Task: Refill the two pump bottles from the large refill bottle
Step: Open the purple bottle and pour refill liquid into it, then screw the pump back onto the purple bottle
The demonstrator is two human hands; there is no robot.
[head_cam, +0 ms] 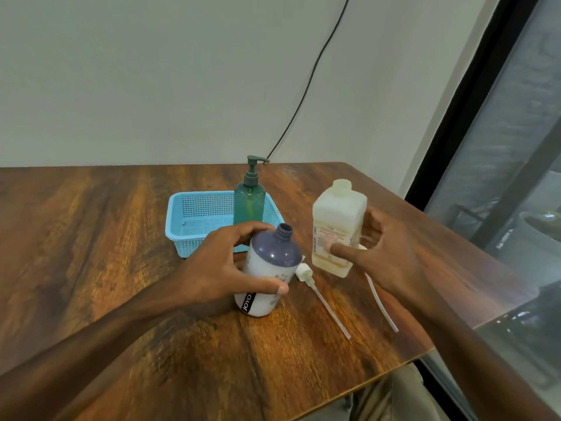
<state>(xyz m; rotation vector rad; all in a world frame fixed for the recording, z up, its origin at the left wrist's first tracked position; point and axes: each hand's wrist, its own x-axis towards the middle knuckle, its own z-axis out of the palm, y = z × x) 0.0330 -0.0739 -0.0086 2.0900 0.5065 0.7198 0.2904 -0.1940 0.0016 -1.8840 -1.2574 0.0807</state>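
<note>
1. Purple-shouldered pump bottle (271, 268), neck uncapped, centre frame; left hand (218, 265) curled round its body.
2. Pale refill bottle (337, 220), uncapped, right of centre; right hand (387, 253) clamps it, thumb on label.
3. Green pump bottle (249, 205), pump fitted, beside blue basket (194, 220), upper centre.
4. Loose pump (303, 272) lies on wooden table (121, 238).

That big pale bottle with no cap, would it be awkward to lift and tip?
Probably not prone to rolling: the refill bottle has flat sides. Its mouth is uncapped, so tipping it could spill quickly. The right hand wraps around it, so it seems manageable one-handed, though its weight is hard to judge.
</note>
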